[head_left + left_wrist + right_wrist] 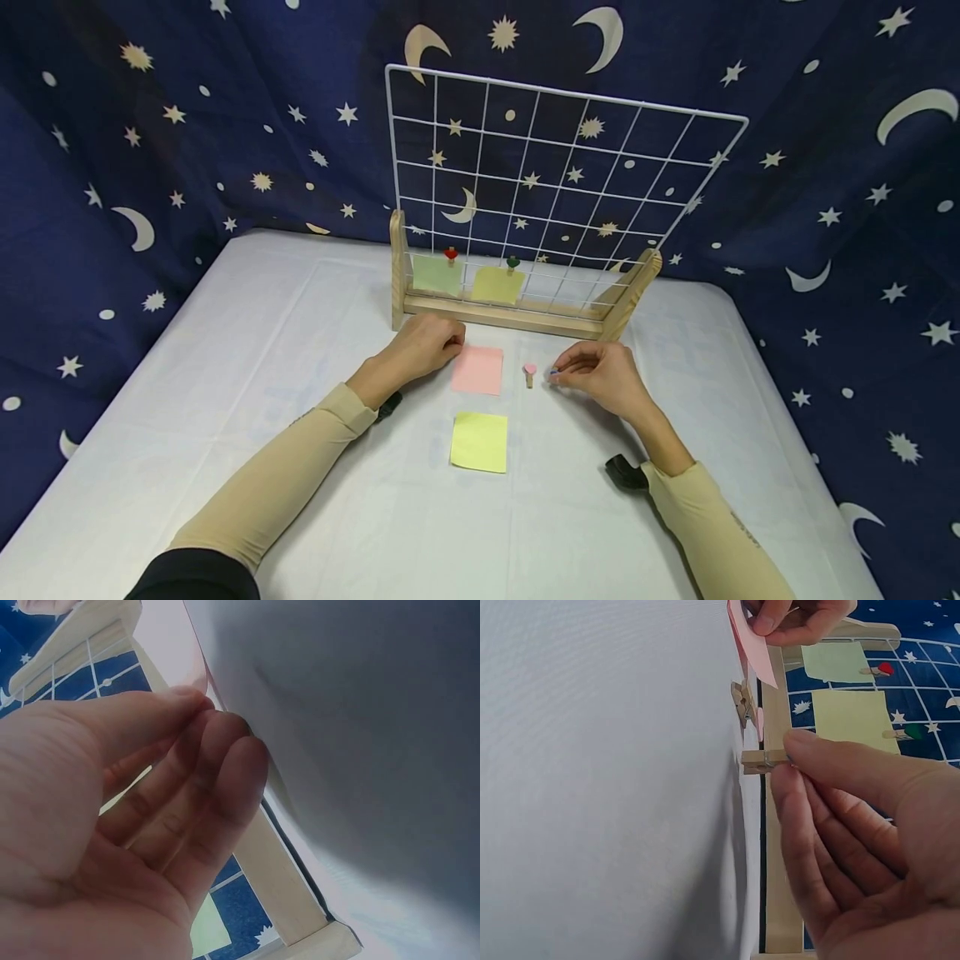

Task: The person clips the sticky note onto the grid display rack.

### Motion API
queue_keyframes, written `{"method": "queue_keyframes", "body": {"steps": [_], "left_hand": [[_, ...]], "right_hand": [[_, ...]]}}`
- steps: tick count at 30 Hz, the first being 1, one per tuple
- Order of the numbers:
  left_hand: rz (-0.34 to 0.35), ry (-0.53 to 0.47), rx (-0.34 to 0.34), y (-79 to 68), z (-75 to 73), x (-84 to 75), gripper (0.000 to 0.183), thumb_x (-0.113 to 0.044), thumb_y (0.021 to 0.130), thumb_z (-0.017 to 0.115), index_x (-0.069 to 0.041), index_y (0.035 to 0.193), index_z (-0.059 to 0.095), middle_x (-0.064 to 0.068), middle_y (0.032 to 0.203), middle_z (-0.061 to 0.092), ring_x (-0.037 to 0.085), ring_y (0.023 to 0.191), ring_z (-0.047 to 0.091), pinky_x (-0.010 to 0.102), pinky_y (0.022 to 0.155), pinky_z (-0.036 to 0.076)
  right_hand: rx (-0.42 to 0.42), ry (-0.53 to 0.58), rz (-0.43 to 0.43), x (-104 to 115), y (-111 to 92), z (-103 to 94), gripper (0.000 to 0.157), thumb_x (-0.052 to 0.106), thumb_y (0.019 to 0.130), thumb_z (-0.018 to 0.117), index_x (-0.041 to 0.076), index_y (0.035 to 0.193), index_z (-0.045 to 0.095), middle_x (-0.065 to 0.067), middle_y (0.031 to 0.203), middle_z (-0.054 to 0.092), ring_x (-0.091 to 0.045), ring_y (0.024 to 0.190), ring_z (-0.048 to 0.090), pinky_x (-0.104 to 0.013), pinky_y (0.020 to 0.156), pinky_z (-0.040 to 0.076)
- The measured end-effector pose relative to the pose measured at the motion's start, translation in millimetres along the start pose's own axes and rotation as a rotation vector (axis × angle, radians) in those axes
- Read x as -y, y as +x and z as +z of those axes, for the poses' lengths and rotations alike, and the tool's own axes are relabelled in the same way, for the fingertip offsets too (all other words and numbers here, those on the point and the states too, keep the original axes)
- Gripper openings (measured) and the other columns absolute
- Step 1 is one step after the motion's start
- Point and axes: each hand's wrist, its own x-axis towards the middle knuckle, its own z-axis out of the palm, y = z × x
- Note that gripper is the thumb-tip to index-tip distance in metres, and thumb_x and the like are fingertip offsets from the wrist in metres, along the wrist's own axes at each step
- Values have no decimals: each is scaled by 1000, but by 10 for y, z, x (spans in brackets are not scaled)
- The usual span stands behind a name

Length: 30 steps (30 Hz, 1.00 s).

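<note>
My left hand (422, 343) pinches the upper left corner of a pink sticky note (477, 371); in the right wrist view the note stands tilted off the white cloth. Between thumb and fingers of my right hand (603, 375) is a mini wooden clothespin (759, 760), a bit of blue showing at its gripped end. Another mini clothespin, topped with a pink heart (530, 369), lies between the pink note and my right hand. Nearer the front lies a yellow sticky note (480, 442).
Behind the hands stands a white wire grid (517, 179) in a wooden base (502, 318). A green note (437, 275) hangs there from a red-topped clip (451, 255), a yellow note (497, 286) from a dark green-topped clip (513, 262). A starry curtain (247, 108) hangs behind.
</note>
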Motion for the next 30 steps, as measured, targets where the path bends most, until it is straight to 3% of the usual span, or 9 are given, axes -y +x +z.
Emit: {"method": "queue_keyframes", "body": {"steps": [6,12,24,30], "left_hand": [[-49,-20,-17,13,-16,-10,8,-7,93,76,-11,86,76,0,81,73,15,71,61,33,67,51],[-86,-40,-126,29,-40,-8,7,-4,93,75,-10,87,76,2,82,71,16,72,62,33,67,52],[-59,-119,-337,35,-29,-42,5,-4,93,77,-8,94,78,4,89,74,17,76,67,33,68,55],[-28,-144,-394,64,-14,-81,4,-4,95,76,-7,95,78,5,90,75,19,80,71,35,74,58]], "right_hand": [[-79,-45,6,39,-13,-7,20,12,78,94,7,93,81,-11,87,80,-20,72,77,-26,62,60],[-181,-125,-23,86,-9,-19,18,13,76,96,11,89,82,-6,85,80,-10,69,74,-21,59,55],[-307,-327,-170,225,122,-129,15,11,78,94,16,86,83,1,83,80,-17,73,78,-14,58,50],[-363,-343,-213,312,197,-176,15,11,77,95,15,85,83,-1,83,81,-21,73,79,-9,60,48]]}}
